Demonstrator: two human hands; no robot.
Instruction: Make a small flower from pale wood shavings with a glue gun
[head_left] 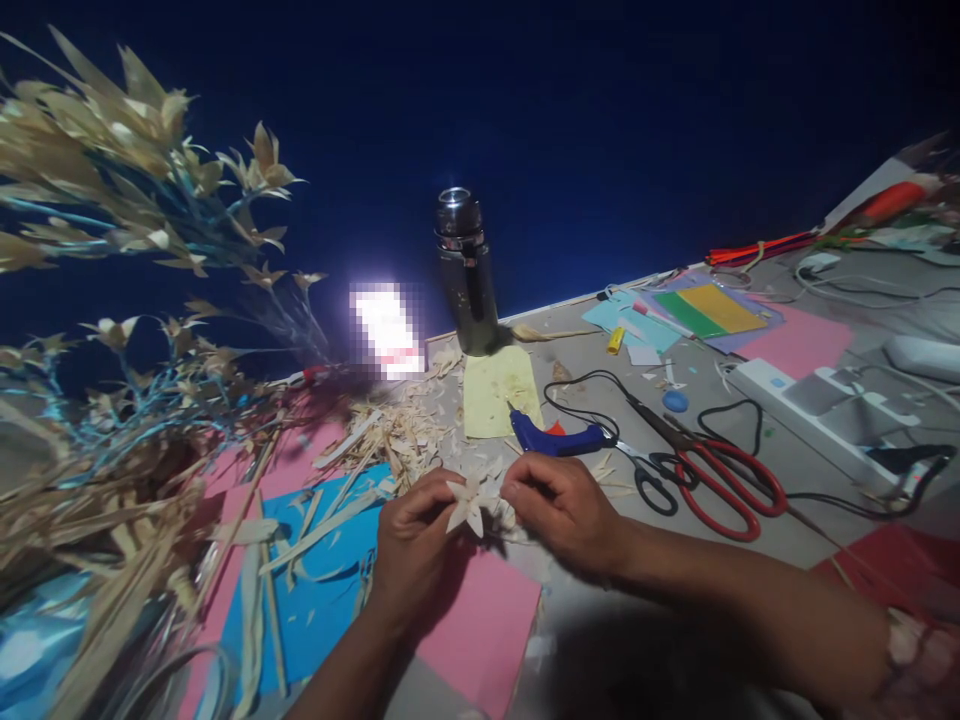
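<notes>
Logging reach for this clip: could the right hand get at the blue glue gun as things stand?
Probably yes. The glue gun lies on the table just beyond the right hand, with nothing between them. But it and the left hand pinch the straw flower, so it would need to let go first.

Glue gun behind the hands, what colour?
The glue gun is blue; head view shows it best.

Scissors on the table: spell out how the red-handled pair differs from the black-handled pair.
The red-handled scissors are larger; the black-handled scissors are smaller. The red pair lies farther from the blue glue gun; the black pair lies next to it. Both rest untouched on the table, while the left hand and right hand pinch a pale flower.
</notes>
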